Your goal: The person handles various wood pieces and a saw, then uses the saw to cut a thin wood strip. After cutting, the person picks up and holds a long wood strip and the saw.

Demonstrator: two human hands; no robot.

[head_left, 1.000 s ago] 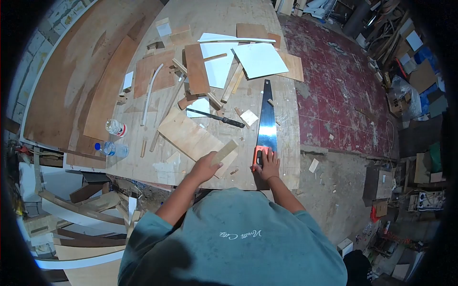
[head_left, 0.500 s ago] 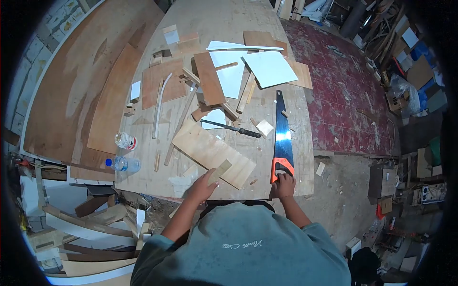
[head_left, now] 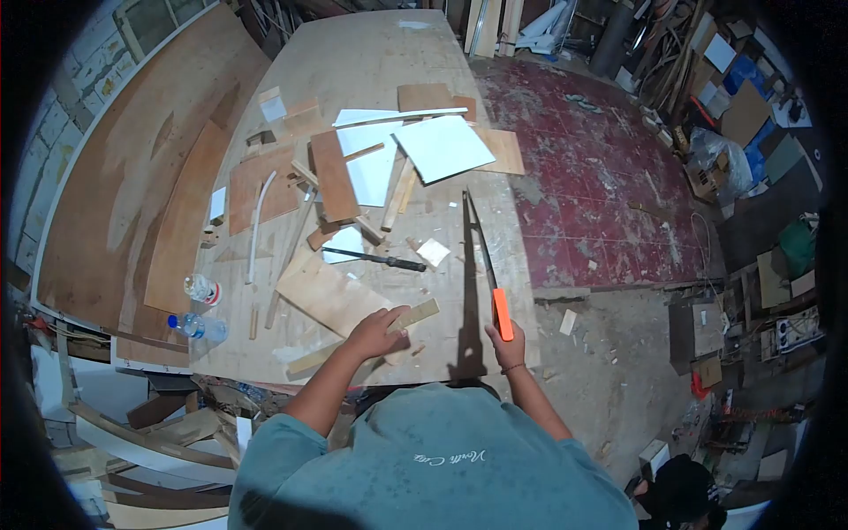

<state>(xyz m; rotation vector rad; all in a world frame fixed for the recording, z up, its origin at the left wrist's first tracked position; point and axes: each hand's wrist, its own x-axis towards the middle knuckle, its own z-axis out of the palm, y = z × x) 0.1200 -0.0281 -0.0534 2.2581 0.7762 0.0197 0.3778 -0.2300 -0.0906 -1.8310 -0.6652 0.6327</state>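
My right hand (head_left: 507, 346) is closed on the orange handle of a hand saw (head_left: 487, 256), which is tilted on edge, its blade pointing away from me and casting a dark shadow on the table. My left hand (head_left: 377, 333) lies over a narrow wood strip (head_left: 415, 314) near the table's front edge, with its fingers spread on top. The strip shows on both sides of that hand. Just beyond it lies a light plywood board (head_left: 323, 291). A black-handled file-like tool (head_left: 374, 258) rests behind this board.
White panels (head_left: 444, 148), a brown board (head_left: 333, 177) and several offcuts lie farther back on the wooden table (head_left: 380, 53). Two bottles (head_left: 203, 290) (head_left: 198, 327) stand or lie at the left edge. A person in dark clothing (head_left: 680, 495) is at the lower right.
The saw, flat on the table before, is now turned up on edge in my right hand. My left hand has moved on top of the strip, and the view has shifted to the right.
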